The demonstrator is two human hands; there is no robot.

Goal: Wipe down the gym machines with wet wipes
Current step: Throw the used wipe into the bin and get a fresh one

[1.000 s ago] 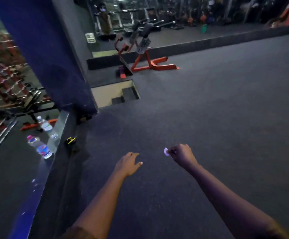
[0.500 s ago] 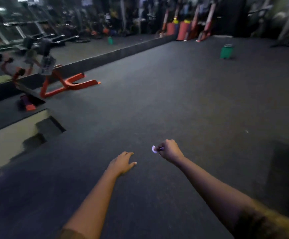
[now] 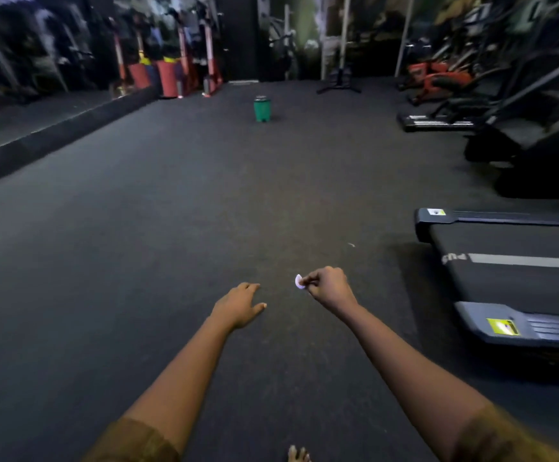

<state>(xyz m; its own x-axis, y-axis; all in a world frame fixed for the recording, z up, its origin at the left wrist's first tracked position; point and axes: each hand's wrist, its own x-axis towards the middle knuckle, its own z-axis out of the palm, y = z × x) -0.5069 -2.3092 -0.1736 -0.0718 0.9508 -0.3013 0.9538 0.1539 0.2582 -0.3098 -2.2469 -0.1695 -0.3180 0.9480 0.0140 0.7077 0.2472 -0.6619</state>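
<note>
In the head view, the right hand [image 3: 326,286] is curled, thumb and forefinger pinching a small white wipe [image 3: 299,281] that pokes out leftward from the fingertips, its curved long axis roughly upright. It hangs over the dark floor [image 3: 171,228]. The left hand [image 3: 239,305] hovers palm down, fingers loose, holding nothing. To the right lies a treadmill [image 3: 505,285], its belt running sideways, its rear end toward the open floor. Since half a second ago the view has swung right: the orange bench is gone, the treadmill has come in, and the green bin [image 3: 262,109] stands ahead.
</note>
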